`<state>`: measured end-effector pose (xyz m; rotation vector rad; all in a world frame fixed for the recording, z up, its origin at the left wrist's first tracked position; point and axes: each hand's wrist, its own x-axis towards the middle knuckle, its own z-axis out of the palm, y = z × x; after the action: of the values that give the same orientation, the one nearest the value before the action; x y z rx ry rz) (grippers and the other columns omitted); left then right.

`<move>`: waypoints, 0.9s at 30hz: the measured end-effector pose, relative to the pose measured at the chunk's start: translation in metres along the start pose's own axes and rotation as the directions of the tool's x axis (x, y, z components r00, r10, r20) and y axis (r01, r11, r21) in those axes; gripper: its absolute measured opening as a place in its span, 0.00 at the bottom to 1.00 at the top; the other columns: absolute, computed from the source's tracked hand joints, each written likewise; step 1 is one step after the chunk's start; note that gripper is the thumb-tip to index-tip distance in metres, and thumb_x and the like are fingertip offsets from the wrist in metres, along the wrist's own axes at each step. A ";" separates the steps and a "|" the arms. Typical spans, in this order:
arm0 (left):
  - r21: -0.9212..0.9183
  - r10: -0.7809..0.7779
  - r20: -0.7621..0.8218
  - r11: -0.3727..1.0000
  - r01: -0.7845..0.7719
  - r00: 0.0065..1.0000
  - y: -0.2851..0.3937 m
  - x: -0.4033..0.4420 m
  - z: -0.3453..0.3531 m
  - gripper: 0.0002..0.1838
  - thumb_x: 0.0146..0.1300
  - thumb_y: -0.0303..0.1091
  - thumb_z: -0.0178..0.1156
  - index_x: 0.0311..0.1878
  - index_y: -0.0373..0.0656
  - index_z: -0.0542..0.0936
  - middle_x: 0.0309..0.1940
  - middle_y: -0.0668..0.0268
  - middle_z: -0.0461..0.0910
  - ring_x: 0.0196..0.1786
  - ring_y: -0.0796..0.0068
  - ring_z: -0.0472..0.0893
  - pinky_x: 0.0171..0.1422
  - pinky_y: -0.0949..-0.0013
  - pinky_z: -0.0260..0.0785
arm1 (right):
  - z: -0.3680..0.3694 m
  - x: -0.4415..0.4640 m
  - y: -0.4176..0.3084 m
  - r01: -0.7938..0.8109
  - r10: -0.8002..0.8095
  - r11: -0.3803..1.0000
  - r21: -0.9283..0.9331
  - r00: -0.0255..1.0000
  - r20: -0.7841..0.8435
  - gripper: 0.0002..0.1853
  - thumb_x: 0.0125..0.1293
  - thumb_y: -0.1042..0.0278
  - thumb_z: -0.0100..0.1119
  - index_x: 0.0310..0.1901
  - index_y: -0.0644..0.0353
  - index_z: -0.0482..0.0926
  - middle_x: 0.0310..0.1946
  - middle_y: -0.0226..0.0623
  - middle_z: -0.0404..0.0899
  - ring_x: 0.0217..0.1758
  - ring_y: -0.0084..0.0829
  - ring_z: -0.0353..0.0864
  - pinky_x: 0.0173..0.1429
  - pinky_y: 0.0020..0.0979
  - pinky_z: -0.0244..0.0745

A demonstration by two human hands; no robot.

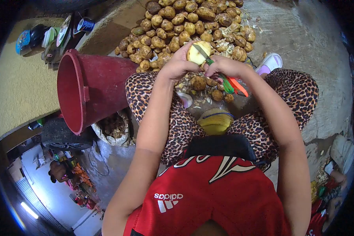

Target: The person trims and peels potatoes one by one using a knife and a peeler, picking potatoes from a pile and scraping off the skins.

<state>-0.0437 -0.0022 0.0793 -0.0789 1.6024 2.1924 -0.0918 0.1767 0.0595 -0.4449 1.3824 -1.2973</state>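
Observation:
My left hand (177,66) is wrapped round a large potato (193,56) whose visible face is peeled to pale flesh. In my right hand (226,66) is a knife (201,50), its blade lying across that pale face and green showing at its handle end. Below the right hand are a green strip (227,85) and an orange strip (238,86); whether they belong to the knife I cannot tell. Just beyond my hands a big heap of brown-skinned potatoes (167,25) covers the floor, with pale peelings (224,46) among them.
A dark red bucket (102,76) leans at the left, its mouth facing left. Behind it stand a white sack (124,137) of scraps and a tyre (63,135). A yellow container (215,122) sits between my legs. Other people (61,173) are at the lower left and right (334,196).

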 end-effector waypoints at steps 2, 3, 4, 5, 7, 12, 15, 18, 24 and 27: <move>0.026 -0.024 0.002 0.999 0.024 1.000 0.002 0.000 0.001 0.41 0.33 0.13 0.57 0.60 0.40 0.62 0.45 0.68 0.73 0.47 0.77 0.73 0.51 0.74 0.67 | -0.002 -0.005 -0.004 -0.082 0.081 0.996 0.031 0.996 0.032 0.09 0.47 0.68 0.55 0.18 0.58 0.67 0.13 0.27 0.65 0.13 0.19 0.65 0.17 0.23 0.62; 0.128 0.005 -0.008 0.992 -0.004 1.000 0.003 -0.002 0.001 0.41 0.32 0.13 0.56 0.59 0.40 0.63 0.45 0.67 0.73 0.47 0.76 0.74 0.51 0.74 0.67 | -0.002 -0.006 -0.005 -0.122 0.120 0.991 0.045 0.992 0.049 0.09 0.47 0.68 0.55 0.18 0.58 0.67 0.13 0.26 0.64 0.13 0.19 0.65 0.17 0.23 0.62; 0.228 0.031 -0.015 0.973 -0.027 0.999 0.003 -0.002 0.002 0.41 0.31 0.13 0.56 0.58 0.40 0.64 0.45 0.67 0.73 0.47 0.76 0.74 0.50 0.74 0.67 | -0.006 -0.002 0.001 -0.173 0.168 0.984 0.045 0.980 0.106 0.08 0.47 0.67 0.55 0.19 0.56 0.67 0.13 0.25 0.64 0.13 0.19 0.64 0.17 0.23 0.63; 0.325 0.059 -0.018 0.944 -0.050 0.998 0.003 -0.001 0.002 0.41 0.30 0.13 0.55 0.58 0.39 0.65 0.46 0.67 0.73 0.48 0.75 0.74 0.50 0.73 0.67 | -0.008 -0.002 0.003 -0.174 0.168 0.984 0.047 0.980 0.109 0.08 0.47 0.68 0.55 0.19 0.56 0.67 0.13 0.26 0.64 0.13 0.19 0.63 0.17 0.23 0.62; 0.228 0.035 -0.014 0.973 -0.031 0.999 -0.004 0.001 -0.003 0.41 0.30 0.13 0.55 0.58 0.39 0.65 0.46 0.67 0.74 0.47 0.75 0.74 0.50 0.73 0.67 | -0.007 -0.003 0.000 -0.178 0.171 0.983 0.049 0.978 0.118 0.08 0.47 0.68 0.55 0.19 0.56 0.67 0.13 0.26 0.64 0.13 0.19 0.63 0.17 0.23 0.62; -0.021 -0.022 -0.038 1.000 0.021 0.999 -0.001 0.000 0.002 0.39 0.30 0.12 0.55 0.55 0.39 0.66 0.42 0.66 0.73 0.44 0.73 0.75 0.45 0.71 0.70 | 0.002 0.001 0.002 -0.070 0.066 0.994 0.086 0.996 0.052 0.08 0.48 0.69 0.55 0.20 0.57 0.66 0.12 0.27 0.64 0.12 0.21 0.64 0.18 0.24 0.62; -0.140 0.000 -0.012 0.990 -0.002 1.000 -0.004 0.002 0.001 0.38 0.29 0.12 0.55 0.54 0.38 0.67 0.41 0.66 0.74 0.43 0.71 0.76 0.43 0.71 0.71 | 0.004 0.002 0.004 -0.085 0.071 0.979 0.184 0.994 0.083 0.07 0.49 0.70 0.55 0.20 0.58 0.66 0.12 0.28 0.64 0.11 0.21 0.65 0.18 0.24 0.62; -0.159 -0.013 0.001 0.987 0.013 1.000 -0.004 0.002 0.000 0.37 0.30 0.12 0.55 0.53 0.38 0.67 0.41 0.65 0.74 0.43 0.70 0.76 0.44 0.70 0.71 | 0.004 0.002 0.006 -0.077 0.052 0.970 0.229 0.992 0.113 0.08 0.49 0.70 0.55 0.20 0.58 0.67 0.12 0.28 0.64 0.11 0.21 0.65 0.18 0.24 0.62; 0.244 0.033 -0.141 0.970 0.002 0.989 -0.002 0.008 -0.002 0.37 0.31 0.15 0.57 0.54 0.38 0.66 0.41 0.66 0.73 0.43 0.74 0.74 0.46 0.72 0.68 | -0.009 0.006 0.004 -0.063 0.057 0.991 -0.115 0.997 -0.049 0.08 0.48 0.68 0.56 0.19 0.59 0.68 0.13 0.27 0.65 0.12 0.20 0.64 0.18 0.24 0.61; 0.271 0.063 -0.161 0.962 -0.017 0.985 -0.003 0.007 -0.005 0.38 0.32 0.17 0.59 0.56 0.38 0.65 0.41 0.67 0.73 0.44 0.75 0.74 0.47 0.74 0.68 | -0.009 -0.001 -0.010 -0.074 0.052 0.976 -0.206 0.992 -0.114 0.09 0.48 0.67 0.57 0.19 0.59 0.69 0.13 0.26 0.65 0.12 0.19 0.64 0.18 0.24 0.61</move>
<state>-0.0500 -0.0038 0.0725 -0.1560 1.9975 2.0204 -0.1034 0.1783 0.0665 -0.4753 1.6209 -1.1418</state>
